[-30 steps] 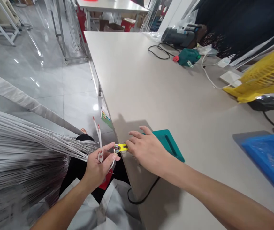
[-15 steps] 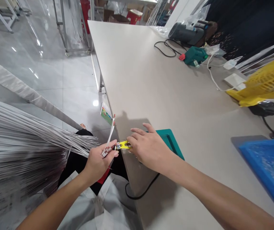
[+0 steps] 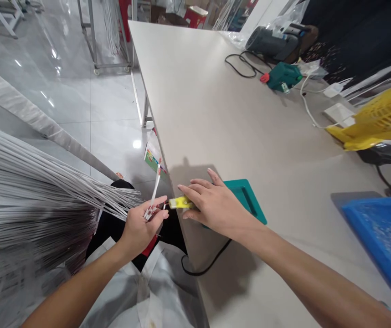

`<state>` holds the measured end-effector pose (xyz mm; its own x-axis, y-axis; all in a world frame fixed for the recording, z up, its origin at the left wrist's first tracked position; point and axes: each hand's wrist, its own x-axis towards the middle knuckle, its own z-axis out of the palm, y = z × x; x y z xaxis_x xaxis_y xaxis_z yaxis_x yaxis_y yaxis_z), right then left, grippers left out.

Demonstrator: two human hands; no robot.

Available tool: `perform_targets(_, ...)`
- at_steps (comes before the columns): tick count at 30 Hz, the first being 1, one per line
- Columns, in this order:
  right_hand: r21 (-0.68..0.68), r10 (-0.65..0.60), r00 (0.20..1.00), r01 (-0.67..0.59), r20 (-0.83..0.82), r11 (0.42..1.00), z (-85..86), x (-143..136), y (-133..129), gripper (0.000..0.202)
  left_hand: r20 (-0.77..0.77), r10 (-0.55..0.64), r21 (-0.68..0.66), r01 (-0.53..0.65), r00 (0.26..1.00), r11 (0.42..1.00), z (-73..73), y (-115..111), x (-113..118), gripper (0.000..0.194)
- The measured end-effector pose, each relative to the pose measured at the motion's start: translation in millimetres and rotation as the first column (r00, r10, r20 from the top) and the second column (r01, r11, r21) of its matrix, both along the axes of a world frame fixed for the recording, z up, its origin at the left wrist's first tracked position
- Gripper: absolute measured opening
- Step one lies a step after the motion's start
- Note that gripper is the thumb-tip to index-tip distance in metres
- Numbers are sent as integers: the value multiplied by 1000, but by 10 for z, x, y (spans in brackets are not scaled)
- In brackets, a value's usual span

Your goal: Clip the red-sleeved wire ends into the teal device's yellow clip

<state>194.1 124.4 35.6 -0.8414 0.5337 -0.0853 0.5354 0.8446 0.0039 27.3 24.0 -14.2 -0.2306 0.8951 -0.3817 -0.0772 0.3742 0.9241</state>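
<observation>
My left hand (image 3: 140, 230) pinches a few white cable ends (image 3: 156, 184), whose thin tips show reddish inner wires. One short reddish end pokes out past the fingertips towards a small yellow wire stripper (image 3: 179, 202). My right hand (image 3: 221, 209) is closed around this stripper, its index finger and thumb on either side and the other fingers partly stretched. The handles are hidden under the palm. Beneath the right hand lies a teal tray (image 3: 260, 212) on the table. A thick bundle of white cables (image 3: 62, 175) runs in from the left, ending beside my left wrist.
The pale table (image 3: 209, 100) has its edge just right of my left hand. On it are a blue tray (image 3: 359, 218) at right, a yellow plastic basket-like thing (image 3: 383, 111), a teal device (image 3: 282, 76) and a grey motor-like machine (image 3: 267, 43). A black cord (image 3: 204, 272) loops near the edge.
The yellow stripper has turned and its jaws have drawn slightly right, away from my left fingertips. My left hand stays nearly in place. The view has shifted a little.
</observation>
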Motion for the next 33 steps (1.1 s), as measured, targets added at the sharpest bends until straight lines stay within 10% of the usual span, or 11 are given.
perform_targets(7,55,23,906,1,-422,998,63,-24,-230,40,106,89,32,-93,990,995,96,-67,-95,27)
perform_targets(11,-221,-198,749,70,-633,973,-36,-146,-524,22,159,2,69,-13,987,998,157,-131,-147,16)
perform_targets(19,-771,-704,324,-171,-632,613,-313,-416,-696,8,258,-154,72,140,954,988,104,-217,-187,18)
perform_targets(25,-882,-931,215,-435,-295,179,-458,-468,-804,10,281,-177,65,165,943,984,39,-248,-215,17)
perform_targets(27,-892,-890,263,-365,-374,267,-423,-427,-800,11,263,-181,50,174,948,984,15,-241,-243,18)
perform_targets(30,-762,-622,472,-196,-625,617,-291,-318,-760,11,158,-140,21,139,977,990,-18,-221,-303,21)
perform_targets(33,-583,-374,641,-143,-670,800,-178,-251,-723,12,39,-85,11,85,996,996,-23,-206,-322,22)
